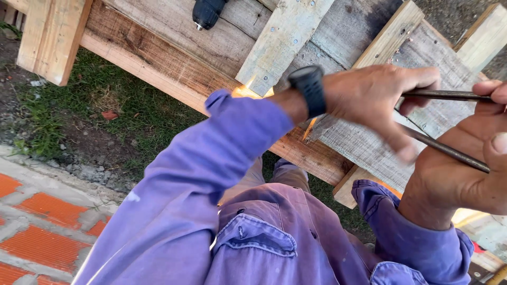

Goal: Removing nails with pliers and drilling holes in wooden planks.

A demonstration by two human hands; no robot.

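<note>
My left hand (pixel 377 103), with a black watch (pixel 309 89) on its wrist, reaches across a weathered wooden pallet (pixel 174 47). Its fingertips pinch the end of a thin dark metal rod (pixel 449 95). A second dark rod (pixel 449 150) runs slantwise from under my left fingers into my right hand (pixel 462 171). My right hand holds that lower rod against its palm with the thumb. One of its fingertips touches the upper rod at the frame's right edge. Both arms wear purple sleeves.
A black power drill (pixel 207 13) lies on the planks at the top. A loose pale board (pixel 282 42) rests across the pallet. Grass and dirt (pixel 105 116) lie below it, and orange brick paving (pixel 42 232) fills the lower left.
</note>
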